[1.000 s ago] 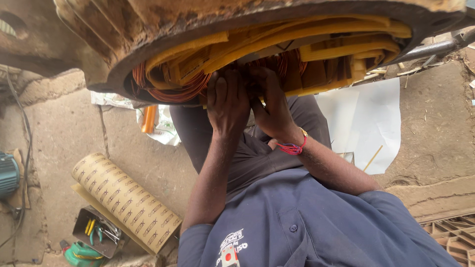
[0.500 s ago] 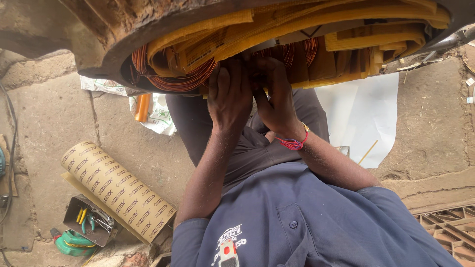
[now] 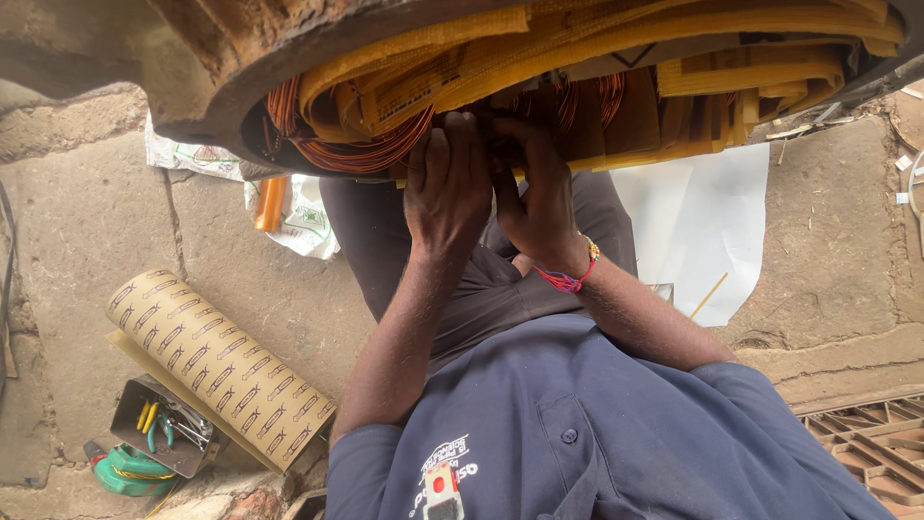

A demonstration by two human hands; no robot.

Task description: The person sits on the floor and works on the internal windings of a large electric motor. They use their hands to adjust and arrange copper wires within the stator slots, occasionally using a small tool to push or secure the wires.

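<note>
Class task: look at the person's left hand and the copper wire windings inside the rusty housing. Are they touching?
Touching. The head view shows the left hand with its fingertips pressed up into the copper wire windings, no gap visible where they meet.

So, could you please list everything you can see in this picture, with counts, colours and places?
Rusty round metal housing: one, brown, top.
Copper wire coils: several bundles, reddish, inside the housing.
Yellow insulation strips: many, yellow, among the coils.
Patterned paper roll: one, tan, lower left on the floor.
Small open metal box of tools: one, grey, bottom left.
White sheet: one, white, right on the floor.
Stone floor: grey-brown.
Left hand: fingers pressed into the coils.
Right hand: red wristband, fingers at the coils.
</note>
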